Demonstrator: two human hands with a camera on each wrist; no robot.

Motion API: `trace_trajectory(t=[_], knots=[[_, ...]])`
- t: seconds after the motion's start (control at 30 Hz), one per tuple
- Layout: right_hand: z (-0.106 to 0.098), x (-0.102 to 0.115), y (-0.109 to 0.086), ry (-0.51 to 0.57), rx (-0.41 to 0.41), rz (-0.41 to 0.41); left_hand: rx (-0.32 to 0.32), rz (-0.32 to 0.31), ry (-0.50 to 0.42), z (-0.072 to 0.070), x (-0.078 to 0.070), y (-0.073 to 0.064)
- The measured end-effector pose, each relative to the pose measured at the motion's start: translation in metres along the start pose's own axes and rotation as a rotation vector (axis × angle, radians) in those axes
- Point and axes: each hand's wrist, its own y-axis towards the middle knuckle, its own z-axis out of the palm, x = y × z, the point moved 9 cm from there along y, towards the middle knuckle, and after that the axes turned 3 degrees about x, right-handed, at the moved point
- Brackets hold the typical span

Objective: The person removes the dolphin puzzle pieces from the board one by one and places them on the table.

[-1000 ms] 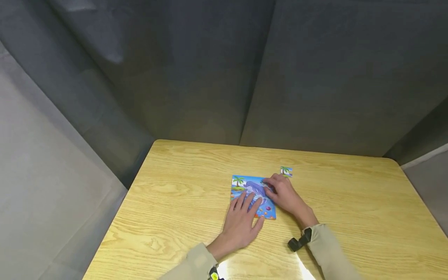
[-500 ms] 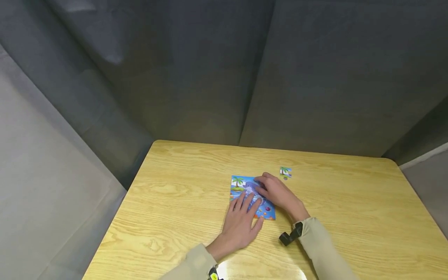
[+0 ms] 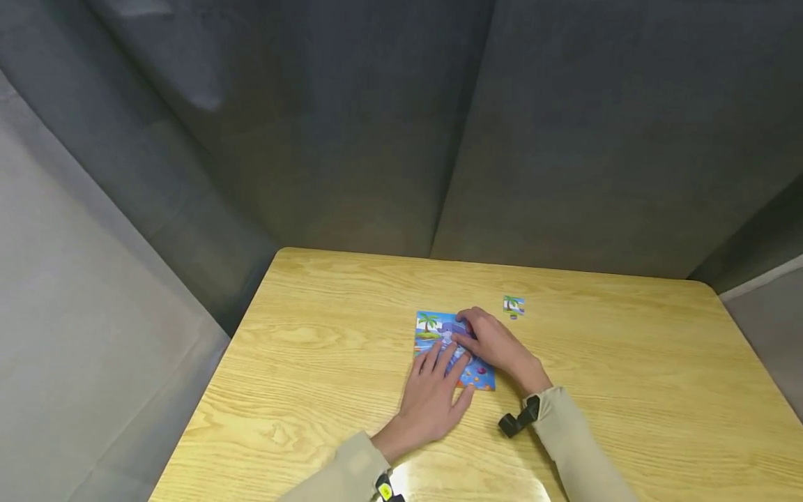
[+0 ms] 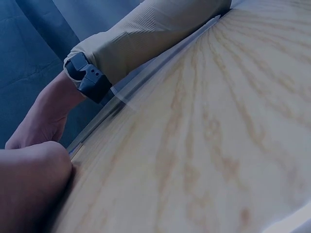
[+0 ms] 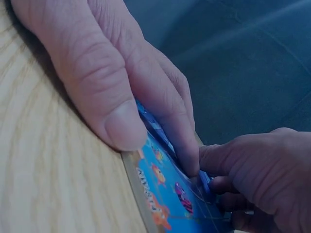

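A dolphin jigsaw puzzle (image 3: pixel 482 380) lies on the wooden table, its near strip showing orange and pink sea creatures. My left hand (image 3: pixel 429 401) rests flat on the puzzle's near left part with fingers spread. In the right wrist view, the thumb of my left hand (image 5: pixel 112 87) lies along the puzzle's near edge. Over the upper right part, my right hand (image 3: pixel 498 341) has its thumb and fingers curled down, pinching a puzzle piece (image 3: pixel 469 326) mostly hidden beneath them. In the right wrist view, the curled right hand (image 5: pixel 262 179) meets the blue picture close to the left fingertips.
A loose puzzle piece (image 3: pixel 513 305) with a palm tree lies on the table beyond the right hand. Dark grey curtains (image 3: pixel 351 139) hang behind the table (image 3: pixel 627 362) and around its sides. A black wrist camera (image 3: pixel 519 417) sits on the right sleeve.
My right hand has moved left across the puzzle, toward the dolphin's head, uncovering more of the loose palm tree piece. My left hand has stayed in place.
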Motion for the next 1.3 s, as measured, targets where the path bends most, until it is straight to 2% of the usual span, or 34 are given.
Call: trace_trajectory(t=[0.33, 0.67, 0.97, 1.3], knots=[[0.0038, -0.0003, 0.0026, 0.041, 0.005, -0.018, -0.014, -0.001, 0.013, -0.0022, 0.0011, -0.0029], [0.0037, 0.0015, 0.0009, 0.084, -0.004, -0.035, 0.007, -0.004, 0.008, -0.002, 0.0009, -0.0057], [0.0019, 0.0039, -0.0014, 0.045, -0.05, -0.053, 0.024, -0.012, 0.003, -0.0018, 0.0017, -0.006], [0.002, 0.0023, -0.0012, 0.069, -0.064, -0.062, 0.01, -0.004, -0.001, -0.0029, 0.0009, -0.0059]])
